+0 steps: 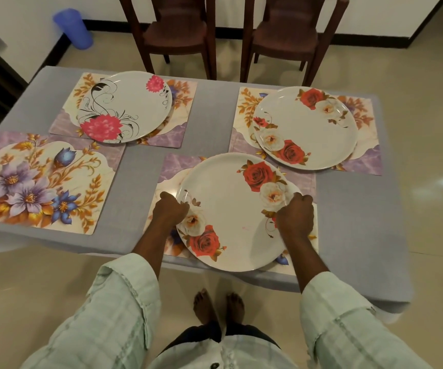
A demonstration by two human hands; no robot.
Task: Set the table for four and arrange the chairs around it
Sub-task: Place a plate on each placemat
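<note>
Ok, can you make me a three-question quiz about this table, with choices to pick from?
1. Where is the mat with no plate?
A. near left
B. far right
C. far left

2. How many plates are on the table?
A. two
B. three
C. four

3. What are the hands doing?
A. holding a plate
B. moving a chair
C. hanging free

Answers:
1 A: the bare mat lies at the near left corner.
2 B: the pink-flower plate, the far rose plate and the near rose plate make three.
3 A: the left hand and right hand grip the near rose plate's edges.
</note>
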